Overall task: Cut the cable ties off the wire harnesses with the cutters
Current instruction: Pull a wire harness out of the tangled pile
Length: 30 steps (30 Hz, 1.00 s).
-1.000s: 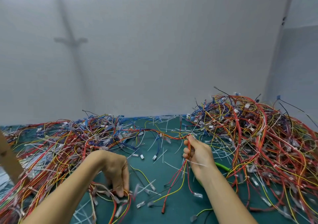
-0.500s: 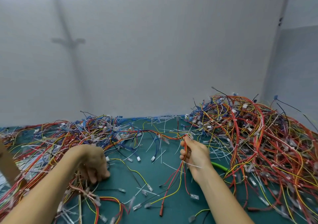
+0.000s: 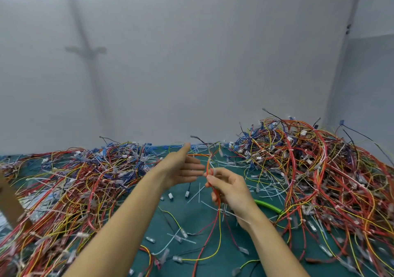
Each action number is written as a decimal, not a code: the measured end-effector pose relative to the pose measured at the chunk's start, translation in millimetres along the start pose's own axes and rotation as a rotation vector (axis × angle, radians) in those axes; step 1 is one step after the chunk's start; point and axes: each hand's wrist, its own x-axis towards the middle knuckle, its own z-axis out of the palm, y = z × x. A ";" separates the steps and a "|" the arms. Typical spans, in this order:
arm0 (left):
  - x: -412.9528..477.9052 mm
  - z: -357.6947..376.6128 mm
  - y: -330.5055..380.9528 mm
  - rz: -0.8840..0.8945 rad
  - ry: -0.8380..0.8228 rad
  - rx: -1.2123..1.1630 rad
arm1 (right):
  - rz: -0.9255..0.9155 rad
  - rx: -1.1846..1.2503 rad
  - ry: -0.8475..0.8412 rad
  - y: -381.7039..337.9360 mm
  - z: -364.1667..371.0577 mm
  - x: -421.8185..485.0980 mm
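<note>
The right hand (image 3: 231, 188) pinches a red wire harness (image 3: 218, 217) above the desk (image 3: 191, 219). The left hand (image 3: 181, 169), earlier down in the left pile (image 3: 74, 187), is now lifted beside it, fingers spread. The green-handled cutters (image 3: 267, 206) lie behind the right wrist.

A lane of desk (image 3: 191, 219) at lower centre is left passable, littered with ties (image 3: 195, 194); it is hemmed by the left heap (image 3: 74, 181) and right heap (image 3: 319, 170) of wires.
</note>
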 end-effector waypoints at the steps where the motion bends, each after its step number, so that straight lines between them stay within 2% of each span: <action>1: 0.9 9.8 0.6 -0.021 -0.019 -0.055 | -0.020 -0.043 -0.030 0.9 0.3 0.2; 4: 5.7 32.5 1.9 0.002 -0.067 -0.349 | -0.052 -0.261 -0.103 5.4 1.4 1.6; 7: 9.7 41.4 1.3 0.087 0.022 -0.591 | 0.005 -0.387 -0.090 8.6 -1.0 2.1; 9: 11.9 41.6 -2.2 0.182 0.076 -0.631 | 0.041 -0.405 -0.063 9.5 -3.6 3.4; 13: 10.9 34.4 -13.2 0.351 0.044 -0.498 | 0.096 -0.411 -0.046 10.6 -2.6 4.1; 16: 11.4 26.9 -23.5 0.465 0.057 -0.324 | 0.137 -0.207 -0.068 8.4 -3.0 2.9; 18: 10.0 23.3 -32.2 0.535 0.107 -0.153 | 0.130 -0.008 0.016 4.4 -5.4 3.8; 20: 6.7 21.0 -40.1 0.617 0.145 0.038 | 0.069 0.081 0.135 -0.7 -9.3 5.9; 24: 2.4 25.2 -58.4 0.719 0.111 0.482 | -0.034 0.081 0.216 -6.5 -11.3 5.3; 27: 3.9 31.4 -71.1 0.634 0.200 0.885 | -0.077 -0.022 0.207 -7.5 -9.9 4.8; 30: 0.3 38.3 -82.2 0.614 0.264 1.090 | -0.144 -0.170 0.212 -6.2 -9.8 4.5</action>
